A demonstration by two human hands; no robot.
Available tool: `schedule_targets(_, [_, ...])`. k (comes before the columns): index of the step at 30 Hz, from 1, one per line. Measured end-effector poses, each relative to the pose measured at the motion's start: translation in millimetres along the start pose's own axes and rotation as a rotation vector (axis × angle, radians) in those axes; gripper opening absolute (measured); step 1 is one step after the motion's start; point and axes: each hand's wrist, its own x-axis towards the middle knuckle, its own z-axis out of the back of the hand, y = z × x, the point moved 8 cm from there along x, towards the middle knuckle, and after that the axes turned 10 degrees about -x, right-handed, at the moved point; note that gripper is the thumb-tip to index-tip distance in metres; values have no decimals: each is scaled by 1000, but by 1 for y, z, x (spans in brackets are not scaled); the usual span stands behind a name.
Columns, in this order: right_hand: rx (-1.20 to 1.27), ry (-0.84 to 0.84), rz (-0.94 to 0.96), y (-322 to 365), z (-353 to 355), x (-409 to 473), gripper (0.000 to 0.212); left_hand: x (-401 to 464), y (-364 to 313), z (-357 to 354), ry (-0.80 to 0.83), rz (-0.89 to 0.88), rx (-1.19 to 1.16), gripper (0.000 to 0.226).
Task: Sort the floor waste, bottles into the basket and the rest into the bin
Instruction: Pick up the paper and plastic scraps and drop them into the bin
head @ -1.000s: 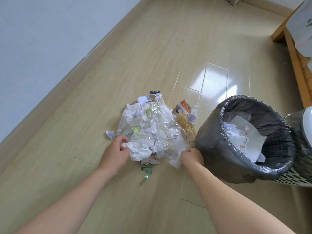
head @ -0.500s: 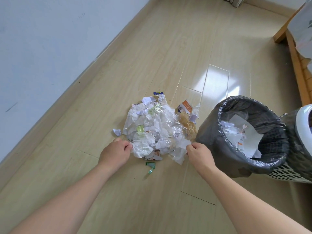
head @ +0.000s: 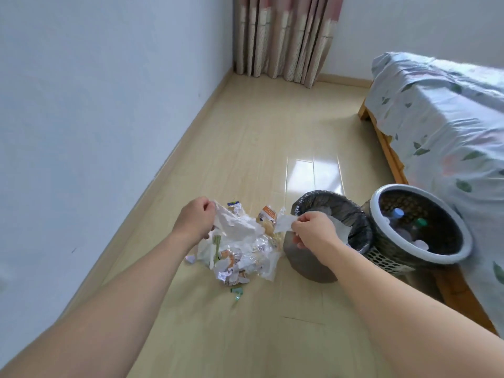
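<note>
Both hands have come up off the floor since the earlier frames, lifting the waste pile with them, and the view has tipped upward so the far end of the room now shows.

The left hand [head: 195, 221] has its fingers curled round the left edge of the bundle, clamped on a crumpled white sheet [head: 234, 226]. The right hand [head: 311, 231] pinches a white scrap [head: 283, 223] at the bundle's right edge between thumb and fingers. The waste pile [head: 240, 252], a mass of crumpled paper, clear plastic film and wrappers, hangs between the two hands; whether its lower part touches the floor I cannot tell. An orange-and-white wrapper [head: 268, 214] sits at its far side. A small white scrap [head: 190, 259] lies by the pile's left side, and a green scrap [head: 236, 291] lies on the floor just in front of it.

The bin [head: 308, 264], lined with a black bag, is just right of the pile, with the right hand in front of its rim; white paper shows inside. The basket [head: 463, 233], white-rimmed with a perforated wall, is just beside the bin on its right and holds bottles [head: 398, 214] with blue and green caps.

A bed [head: 447, 126] with a leaf-print sheet runs along the right, a curtain [head: 283, 36] hangs at the far wall, and the floor [head: 259, 132] is pale wood.
</note>
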Motion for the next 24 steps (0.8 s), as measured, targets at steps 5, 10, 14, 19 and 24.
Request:
schedule_targets(5, [164, -87, 9, 27, 77, -38, 14, -24, -100, 3, 71, -14, -215, 28])
schedule_targets(10, [230, -133, -5, 29, 135, -53, 17, -47, -176, -17, 129, -71, -264, 26])
schedule_targets(14, [270, -178, -7, 16, 173, -49, 19, -54, -220, -50, 192, -101, -265, 26])
schedule_targets(19, [314, -203, -38, -15, 194, -17, 17, -44, -245, -101, 263, -78, -242, 26])
schedule_targets(24, [304, -180, -110, -69, 184, 37, 15, -15, -237, -167, 324, -33, -262, 27])
